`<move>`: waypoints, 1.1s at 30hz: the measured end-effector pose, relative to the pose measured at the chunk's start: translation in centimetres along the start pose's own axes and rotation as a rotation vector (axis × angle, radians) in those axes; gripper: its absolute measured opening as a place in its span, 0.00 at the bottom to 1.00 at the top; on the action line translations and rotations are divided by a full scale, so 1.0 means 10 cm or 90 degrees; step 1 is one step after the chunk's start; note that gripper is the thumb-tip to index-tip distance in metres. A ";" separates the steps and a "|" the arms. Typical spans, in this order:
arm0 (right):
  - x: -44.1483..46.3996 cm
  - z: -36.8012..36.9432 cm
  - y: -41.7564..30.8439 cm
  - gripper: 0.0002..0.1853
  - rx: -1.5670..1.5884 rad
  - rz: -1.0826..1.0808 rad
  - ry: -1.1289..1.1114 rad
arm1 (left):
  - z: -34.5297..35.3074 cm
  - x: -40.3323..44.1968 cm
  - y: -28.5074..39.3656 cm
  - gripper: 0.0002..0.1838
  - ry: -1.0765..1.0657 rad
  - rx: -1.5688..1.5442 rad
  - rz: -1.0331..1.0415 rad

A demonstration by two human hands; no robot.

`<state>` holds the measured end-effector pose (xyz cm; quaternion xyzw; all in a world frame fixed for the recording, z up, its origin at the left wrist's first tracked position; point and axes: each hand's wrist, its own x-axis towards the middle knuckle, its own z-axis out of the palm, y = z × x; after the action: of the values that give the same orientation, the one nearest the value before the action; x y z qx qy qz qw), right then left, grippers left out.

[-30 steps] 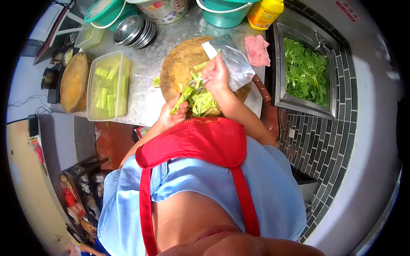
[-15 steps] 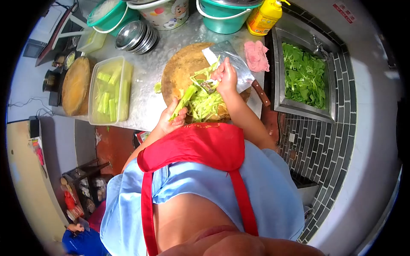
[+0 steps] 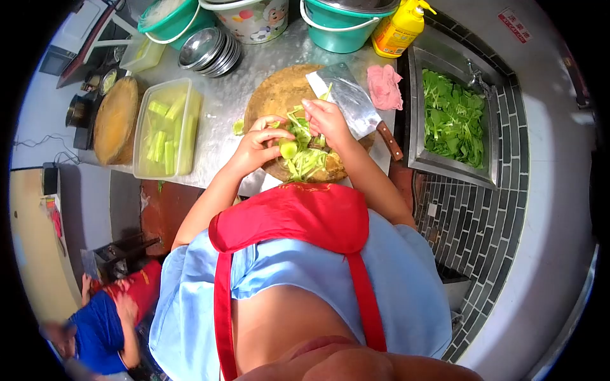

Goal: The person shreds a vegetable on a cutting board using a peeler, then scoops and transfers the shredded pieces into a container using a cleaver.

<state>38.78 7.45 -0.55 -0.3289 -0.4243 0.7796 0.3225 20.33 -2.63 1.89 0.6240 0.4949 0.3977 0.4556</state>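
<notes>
Pale green, a short piece of stalk (image 3: 288, 150) was held in the left hand (image 3: 262, 145), its thumb and fingers curved around it and its cut end showing, over the front half of a round wooden cutting board (image 3: 273, 95). Just beside it, the right hand (image 3: 327, 119) was closed narrow on a small silver tool (image 3: 299, 117), mostly hidden by fingers and greens, so its exact kind could not be told. Thin peelings (image 3: 306, 164) lay heaped on the board below both hands.

A cleaver (image 3: 346, 98) rested flat across the board's right side, its brown handle (image 3: 389, 141) reaching past the edge of the metal desk (image 3: 219, 120). Near the blade lay a crumpled pink cloth (image 3: 384, 87). To the left stood a clear plastic tub (image 3: 192, 130) with cut stalks (image 3: 168, 155) inside, and behind it some stacked metal bowls (image 3: 210, 52). Leafy greens (image 3: 454, 117) filled the sink (image 3: 451, 166) on the right. At lower left, another person in blue (image 3: 95, 330) was partly in view.
</notes>
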 end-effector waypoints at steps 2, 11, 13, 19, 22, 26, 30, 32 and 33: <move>-0.02 0.07 0.02 0.16 -0.002 -0.015 0.028 | 0.06 0.02 -0.13 0.17 0.007 0.101 0.072; -0.16 0.13 0.05 0.17 -0.247 0.058 -0.091 | 0.16 0.08 -0.23 0.24 0.171 0.394 0.199; -0.17 0.13 0.08 0.17 -0.202 0.056 -0.109 | 0.17 0.11 -0.24 0.27 0.175 0.383 0.194; -0.11 0.12 0.21 0.16 -0.271 -0.047 -0.011 | 0.32 0.11 -0.19 0.30 0.334 0.382 0.122; -0.04 0.13 0.27 0.18 -0.448 -0.101 0.069 | 0.28 0.07 -0.35 0.28 0.243 0.283 0.002; 0.02 0.09 0.40 0.20 -0.457 -0.131 0.094 | 0.27 0.07 -0.28 0.15 0.122 0.251 -0.205; -0.03 0.14 0.32 0.20 -0.470 -0.132 0.107 | 0.23 0.05 -0.61 0.09 0.112 0.430 0.007; -0.07 0.16 0.28 0.20 -0.483 -0.131 0.116 | 0.20 0.13 -0.65 0.10 0.199 0.539 0.179; -0.08 0.16 0.27 0.21 -0.491 -0.131 0.121 | 0.19 0.15 -0.66 0.10 0.242 0.591 0.266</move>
<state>37.34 4.96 -2.00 -0.4520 -0.6844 0.4933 0.2896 20.75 -0.90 -4.96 0.7617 0.5576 0.3254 -0.0543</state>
